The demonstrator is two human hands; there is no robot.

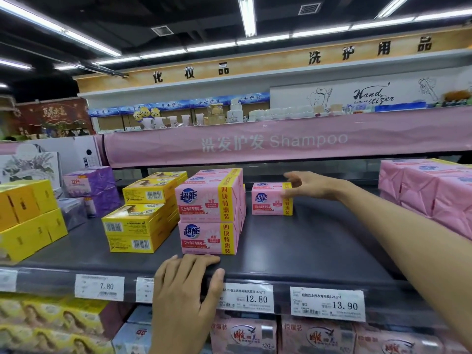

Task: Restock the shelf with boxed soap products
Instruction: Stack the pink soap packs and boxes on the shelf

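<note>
Reaching to the back of the shelf, our right hand meets a single pink soap box, which stands upright at 3 o'clock of the pink box stack. Its fingers are spread and blurred across the box's right end, with the thumb raised above the top. At 6 o'clock of the stack, our left hand rests on the shelf's front edge, fingers flat. Yellow boxes sit at the stack's 9 o'clock.
</note>
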